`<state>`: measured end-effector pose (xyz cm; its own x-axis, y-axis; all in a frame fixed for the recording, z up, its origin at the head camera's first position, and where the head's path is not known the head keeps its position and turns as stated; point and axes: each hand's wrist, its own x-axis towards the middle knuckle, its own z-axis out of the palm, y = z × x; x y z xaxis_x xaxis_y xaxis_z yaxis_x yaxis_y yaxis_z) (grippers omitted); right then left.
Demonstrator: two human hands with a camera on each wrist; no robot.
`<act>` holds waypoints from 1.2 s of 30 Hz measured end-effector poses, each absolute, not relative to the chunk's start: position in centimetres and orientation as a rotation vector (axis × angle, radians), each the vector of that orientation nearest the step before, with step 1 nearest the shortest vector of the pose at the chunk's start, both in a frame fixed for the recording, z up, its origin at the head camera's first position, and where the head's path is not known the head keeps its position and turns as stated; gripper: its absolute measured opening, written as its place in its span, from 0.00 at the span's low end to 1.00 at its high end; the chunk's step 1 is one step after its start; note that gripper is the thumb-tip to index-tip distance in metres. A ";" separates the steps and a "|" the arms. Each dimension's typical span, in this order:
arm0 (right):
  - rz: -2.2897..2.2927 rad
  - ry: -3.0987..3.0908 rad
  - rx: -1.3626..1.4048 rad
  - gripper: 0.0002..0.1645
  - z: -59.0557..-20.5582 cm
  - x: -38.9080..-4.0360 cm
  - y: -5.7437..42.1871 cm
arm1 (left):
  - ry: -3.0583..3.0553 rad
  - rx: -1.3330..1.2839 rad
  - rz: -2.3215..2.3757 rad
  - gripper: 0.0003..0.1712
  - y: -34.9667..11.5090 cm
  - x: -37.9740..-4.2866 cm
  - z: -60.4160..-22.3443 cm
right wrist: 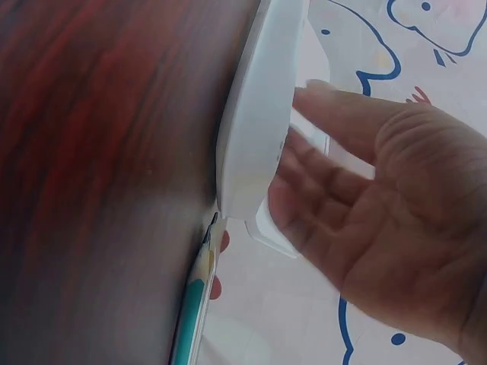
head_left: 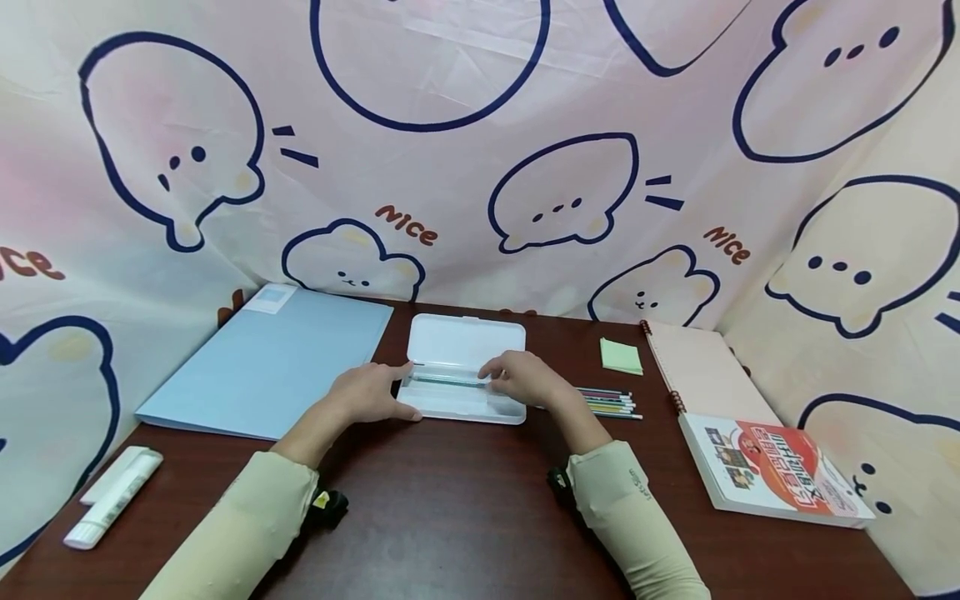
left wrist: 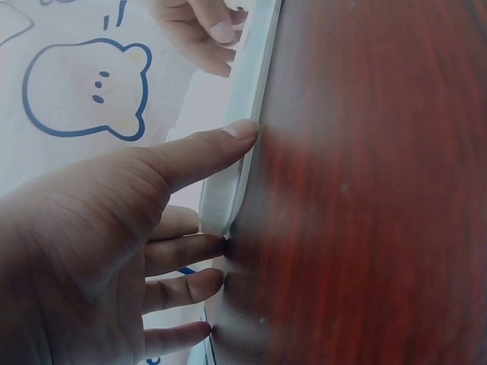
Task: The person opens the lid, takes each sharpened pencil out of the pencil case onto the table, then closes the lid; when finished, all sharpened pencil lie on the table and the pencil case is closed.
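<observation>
A white pencil case [head_left: 465, 408] lies on the table with its lid [head_left: 467, 340] raised back. One teal pencil [head_left: 450, 381] lies lengthwise inside. My left hand [head_left: 367, 393] rests against the case's left end, thumb on its front edge, the other fingers spread nearly straight along the side, fingertips low by the tabletop. My right hand [head_left: 521, 379] reaches over the case's right half, fingertips down inside by the pencil's right end. In the right wrist view, a gap shows between that thumb and the fingers, whose tips are partly hidden behind the case wall [right wrist: 255, 114].
Several pencils [head_left: 611, 403] lie right of the case, beyond my right forearm. Green sticky notes [head_left: 621, 356], a spiral notebook [head_left: 708, 367] and a thick book [head_left: 776, 471] are farther right. A blue folder [head_left: 277, 367] and a white glue stick [head_left: 112, 500] are left. Patterned cloth [head_left: 450, 183] stands behind.
</observation>
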<state>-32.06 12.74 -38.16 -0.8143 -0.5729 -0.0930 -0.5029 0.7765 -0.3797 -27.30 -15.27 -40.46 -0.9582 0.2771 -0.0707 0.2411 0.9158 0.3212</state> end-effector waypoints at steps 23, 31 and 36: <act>-0.538 2.575 -0.872 0.07 -39.0 -32.7 11.1 | 2.970 0.340 0.484 0.56 -16.7 -26.4 -40.9; -0.531 2.535 -0.907 0.13 -38.7 -32.6 11.1 | 2.971 0.316 0.476 0.55 -16.6 -26.3 -40.6; -0.614 2.606 -0.899 0.14 -38.1 -32.5 12.6 | 2.969 0.373 0.468 0.55 -15.7 -26.8 -40.0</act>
